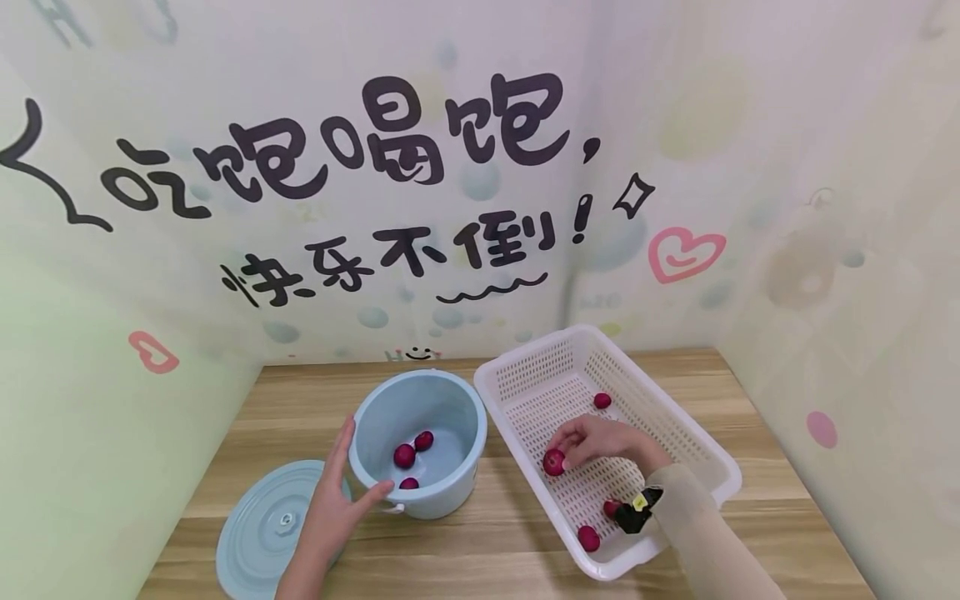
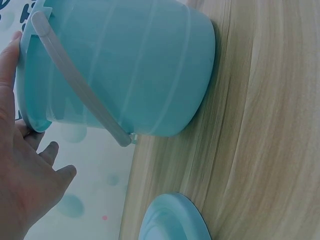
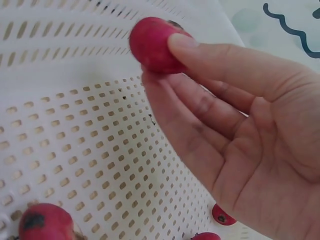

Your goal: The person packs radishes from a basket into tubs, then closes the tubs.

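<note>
Head view: your right hand (image 1: 600, 440) pinches one red radish (image 1: 554, 462) above the floor of the white basket (image 1: 611, 569), while your left hand (image 1: 330, 512) rests at the rim of the blue bucket (image 1: 450, 502), inside which three more radishes (image 1: 404, 456) lie. I judge the step is transferring them from basket to bucket; the next move probably calls for lifting this one over the basket's edge. Left wrist view: your fingers are spread, steadying the rim; the lid (image 2: 172, 220) lies apart. Right wrist view: your thumb presses the radish against your fingertips.
</note>
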Tool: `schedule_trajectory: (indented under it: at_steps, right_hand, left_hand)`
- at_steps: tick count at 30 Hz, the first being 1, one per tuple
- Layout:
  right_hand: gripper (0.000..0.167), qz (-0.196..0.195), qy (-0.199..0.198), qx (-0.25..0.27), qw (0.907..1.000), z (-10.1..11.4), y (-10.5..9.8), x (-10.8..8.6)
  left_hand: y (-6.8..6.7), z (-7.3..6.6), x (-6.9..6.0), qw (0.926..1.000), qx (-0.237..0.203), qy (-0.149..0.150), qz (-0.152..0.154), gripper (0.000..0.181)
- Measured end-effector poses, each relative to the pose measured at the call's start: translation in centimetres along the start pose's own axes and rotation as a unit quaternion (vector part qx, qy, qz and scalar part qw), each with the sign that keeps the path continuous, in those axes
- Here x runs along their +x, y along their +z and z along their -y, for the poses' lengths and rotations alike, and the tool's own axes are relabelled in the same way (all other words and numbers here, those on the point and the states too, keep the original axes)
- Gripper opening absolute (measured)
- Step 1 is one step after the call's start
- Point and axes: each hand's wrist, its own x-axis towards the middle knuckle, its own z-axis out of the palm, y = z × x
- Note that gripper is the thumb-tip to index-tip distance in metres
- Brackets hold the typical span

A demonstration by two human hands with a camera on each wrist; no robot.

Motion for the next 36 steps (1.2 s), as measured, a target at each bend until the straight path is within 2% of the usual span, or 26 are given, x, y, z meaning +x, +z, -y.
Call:
schedule_trajectory:
  at_steps: [7,12,18,23,36]
  right_hand:
    - [0.035,-0.078,-0.014,-0.024,0.9966,0.7,-0.1,-0.1]
    - [0.036,-0.114,-0.016,-0.024,0.9931,1.3,-0.2,-0.3]
    - [0.036,-0.139,-0.047,-0.008,0.9891,2.2,-0.4,-0.5]
    - [0.038,-0.154,-0.07,0.006,0.9856,3.8,-0.6,-0.6]
    - [0.038,-0.177,-0.075,-0.017,0.9812,8.9,-0.2,-0.3]
  left_hand:
    - [0.0,0.0,-0.1,1.0,0.002,0.002,-0.001,0.105]
    - [-0.1,-0.1,-0.1,1.0,0.0,0.002,0.0,0.104]
    - [0.0,-0.1,-0.2,0.9999,-0.005,0.011,-0.004,0.104]
    - [0.0,0.0,-0.3,0.9999,-0.003,0.012,-0.006,0.104]
    - [0.0,0.0,-0.2,1.0,-0.001,0.009,-0.002,0.105]
